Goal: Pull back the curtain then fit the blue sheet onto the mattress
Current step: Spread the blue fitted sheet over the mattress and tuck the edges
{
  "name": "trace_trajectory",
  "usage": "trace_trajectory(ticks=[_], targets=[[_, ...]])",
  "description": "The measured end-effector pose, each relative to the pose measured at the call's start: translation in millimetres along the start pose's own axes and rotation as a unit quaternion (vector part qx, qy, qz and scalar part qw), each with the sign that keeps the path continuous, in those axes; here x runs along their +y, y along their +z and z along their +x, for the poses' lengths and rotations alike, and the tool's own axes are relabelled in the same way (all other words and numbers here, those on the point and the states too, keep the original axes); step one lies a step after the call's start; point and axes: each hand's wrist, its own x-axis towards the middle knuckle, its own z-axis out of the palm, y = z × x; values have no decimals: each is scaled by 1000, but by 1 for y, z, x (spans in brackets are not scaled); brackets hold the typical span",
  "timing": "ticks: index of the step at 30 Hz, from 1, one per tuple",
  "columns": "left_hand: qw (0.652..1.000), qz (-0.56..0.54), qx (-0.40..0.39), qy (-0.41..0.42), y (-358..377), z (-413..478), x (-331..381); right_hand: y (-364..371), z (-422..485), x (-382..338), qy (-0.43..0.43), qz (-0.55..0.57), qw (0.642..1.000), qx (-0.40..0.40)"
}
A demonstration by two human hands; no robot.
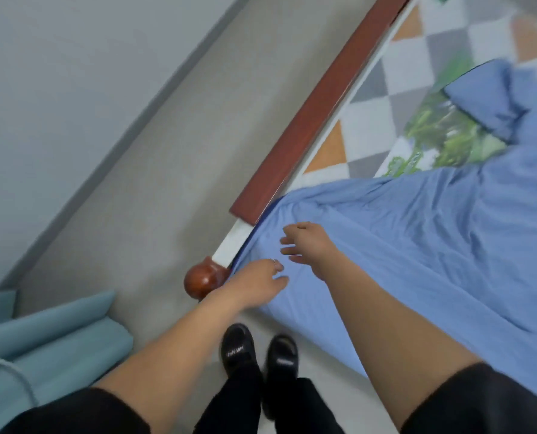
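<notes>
The blue sheet [417, 245] lies over the near corner of the mattress [383, 120] and hangs down the near edge toward the floor [135, 167]. Farther up it's bunched in a heap, leaving the checked top and a green leafy print [442, 139] bare. So the fit looks partly done, I'd say, and this corner is the one in hand.

How to do it well? Take the hem right at the corner, draw it down and under so the corner sits square, then smooth those slanting creases out toward the heap. Tug too hard and the far side could drag loose.

Now the hands. The left hand [257, 278] sits low at the corner, fingers straight and pointing across the cloth, with a ring on one of them. The right hand [306, 244] is just above it, fingers spread and loosely bent. Neither grip has closed on anything: both are open, with no fold pinched (whether the fingertips touch the cloth, I can't tell through the blur). Both forearms reach forward and down, the right over the sheet's edge and the left over the floor.

A round wooden knob [203, 280] stands just beside the left wrist, and a red-brown rail [317, 104] runs along the mattress. The teal curtain [57, 333] is gathered at lower left, well apart from the bed. Black shoes [237, 349] stand below.
</notes>
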Motion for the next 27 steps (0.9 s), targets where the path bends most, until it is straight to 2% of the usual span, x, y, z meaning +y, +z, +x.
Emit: trace_trajectory(ticks=[2, 5, 9, 12, 16, 22, 27], targets=[[996, -47, 72, 35, -38, -35, 42, -29, -52, -39, -52, 81, 995, 22], [966, -116, 206, 104, -90, -92, 111, -76, -134, -102, -154, 187, 968, 61], [917, -175, 300, 196, -148, -172, 195, -125, -226, -159, -249, 253, 930, 93], [903, -196, 292, 247, -183, -232, 241, -144, -290, -183, -279, 268, 915, 117], [898, -198, 259, 297, -225, -254, 252, -152, -321, -205, -289, 275, 905, 150], [925, -140, 174, 309, -305, -217, 217, -106, -310, -229, -240, 351, 863, 272], [942, -84, 132, 296, -373, -197, 183, -39, -311, -238, -157, 410, 843, 311]])
